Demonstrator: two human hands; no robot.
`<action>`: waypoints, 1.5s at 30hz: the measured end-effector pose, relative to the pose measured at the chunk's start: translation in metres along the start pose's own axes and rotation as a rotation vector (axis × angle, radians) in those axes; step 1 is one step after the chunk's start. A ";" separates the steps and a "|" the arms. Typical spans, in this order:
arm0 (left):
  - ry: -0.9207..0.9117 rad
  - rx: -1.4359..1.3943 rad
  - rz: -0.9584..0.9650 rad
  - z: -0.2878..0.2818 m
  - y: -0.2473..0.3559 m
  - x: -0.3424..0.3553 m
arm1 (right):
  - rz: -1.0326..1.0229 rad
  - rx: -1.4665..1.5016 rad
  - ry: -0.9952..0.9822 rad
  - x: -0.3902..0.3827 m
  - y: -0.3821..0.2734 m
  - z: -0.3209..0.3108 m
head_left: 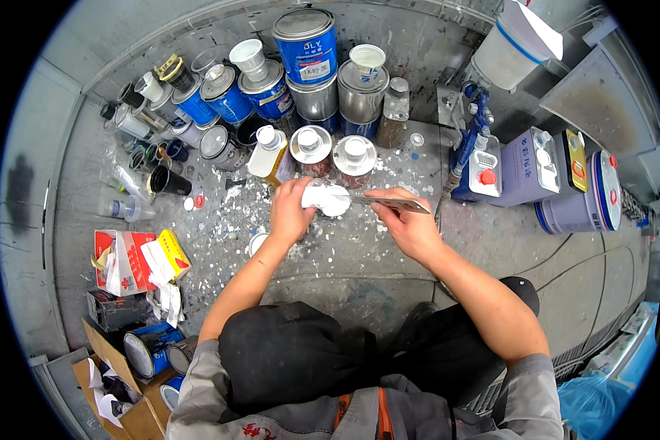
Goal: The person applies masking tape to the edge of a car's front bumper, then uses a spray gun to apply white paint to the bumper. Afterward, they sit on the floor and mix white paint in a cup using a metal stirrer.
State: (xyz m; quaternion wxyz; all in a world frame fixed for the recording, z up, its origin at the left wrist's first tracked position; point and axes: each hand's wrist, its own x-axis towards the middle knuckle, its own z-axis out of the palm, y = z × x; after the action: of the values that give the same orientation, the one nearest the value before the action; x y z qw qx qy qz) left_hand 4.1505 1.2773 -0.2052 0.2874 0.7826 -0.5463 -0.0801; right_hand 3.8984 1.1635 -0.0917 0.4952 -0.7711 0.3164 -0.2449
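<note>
My left hand [292, 213] is closed around a small white cup [314, 196], tipped so that its mouth faces right. White paste or paint [336, 202] shows at the mouth. My right hand [412, 233] grips a flat, grey-brown scraper-like tool [400, 200] between thumb and fingers. Its narrow end reaches left to the cup's mouth; whether it goes inside I cannot tell. Just beyond my hands stand two round cans with white caps [310, 144] [354, 153]. Beside them is a yellow-and-white rectangular can [269, 155].
Paint tins [305, 48] and cups crowd the back. At right stand a blue spray gun [477, 117], a purplish jug [524, 165] and a white pail [583, 202]. A red box [125, 257] and an open carton [143, 403] lie left. A white lid [258, 244] sits near my left forearm.
</note>
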 end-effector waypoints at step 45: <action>0.521 -0.670 -0.587 -0.026 -0.296 -0.066 | 0.169 -0.131 0.017 0.032 0.004 0.070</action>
State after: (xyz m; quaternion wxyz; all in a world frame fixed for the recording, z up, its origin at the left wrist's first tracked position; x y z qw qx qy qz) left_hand 4.3754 1.4163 -0.3556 0.6144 0.7619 -0.1584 -0.1304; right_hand 3.9676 1.1812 -0.1200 0.4602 -0.7703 0.3997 -0.1876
